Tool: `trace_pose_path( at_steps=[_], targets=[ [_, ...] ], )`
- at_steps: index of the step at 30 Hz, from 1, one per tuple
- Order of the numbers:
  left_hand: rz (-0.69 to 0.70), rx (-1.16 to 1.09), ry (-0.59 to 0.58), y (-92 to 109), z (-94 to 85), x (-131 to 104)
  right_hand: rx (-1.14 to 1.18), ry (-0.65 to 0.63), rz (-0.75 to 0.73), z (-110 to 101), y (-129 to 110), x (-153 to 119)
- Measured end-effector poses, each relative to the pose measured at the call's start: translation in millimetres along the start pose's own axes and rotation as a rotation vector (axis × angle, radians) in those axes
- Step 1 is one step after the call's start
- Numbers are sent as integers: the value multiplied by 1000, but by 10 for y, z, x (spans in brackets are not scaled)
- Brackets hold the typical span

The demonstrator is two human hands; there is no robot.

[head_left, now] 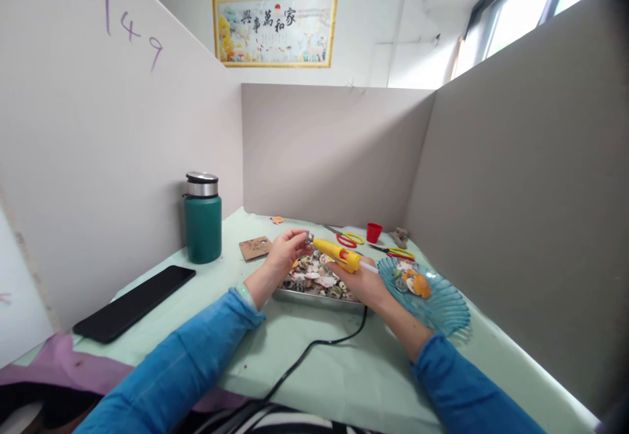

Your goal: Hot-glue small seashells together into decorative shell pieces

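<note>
My left hand [286, 252] pinches a small greyish shell [309, 238] between its fingertips. Wrapped round a yellow glue gun [337, 253] is my right hand [361, 281]; the gun's nozzle points left and meets or nearly meets the shell. A white glue stick [369, 267] sticks out of the gun's back end. Both hands are above a metal tray [319, 302] filled with many mixed shells. A black cord runs from near the tray toward the front edge of the table.
A green bottle [203, 224] and a black phone [135, 303] lie to the left. Brown card [255, 248] is left of the tray. Behind are scissors [350, 238], a red cup [374, 233] and pliers-like cutters [396, 252]. A blue glass plate [449, 309] holds shells at right. Partitions enclose the table.
</note>
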State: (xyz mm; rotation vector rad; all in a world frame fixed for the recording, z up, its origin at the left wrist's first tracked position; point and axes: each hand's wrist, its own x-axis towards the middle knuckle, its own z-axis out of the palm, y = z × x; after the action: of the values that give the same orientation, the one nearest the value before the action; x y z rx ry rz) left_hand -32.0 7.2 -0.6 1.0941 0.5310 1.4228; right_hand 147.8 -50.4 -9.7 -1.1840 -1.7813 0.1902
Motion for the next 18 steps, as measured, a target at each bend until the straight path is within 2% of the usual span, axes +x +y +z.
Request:
trace_pose_path(
  at_steps=[7,18],
  targets=[
    [-18,16,6,28,33,-32,0,26,17,2,4,-4],
    [-32,-20,-31,-3,-13,-8,20,10,-15,8,-1,-6]
  ],
)
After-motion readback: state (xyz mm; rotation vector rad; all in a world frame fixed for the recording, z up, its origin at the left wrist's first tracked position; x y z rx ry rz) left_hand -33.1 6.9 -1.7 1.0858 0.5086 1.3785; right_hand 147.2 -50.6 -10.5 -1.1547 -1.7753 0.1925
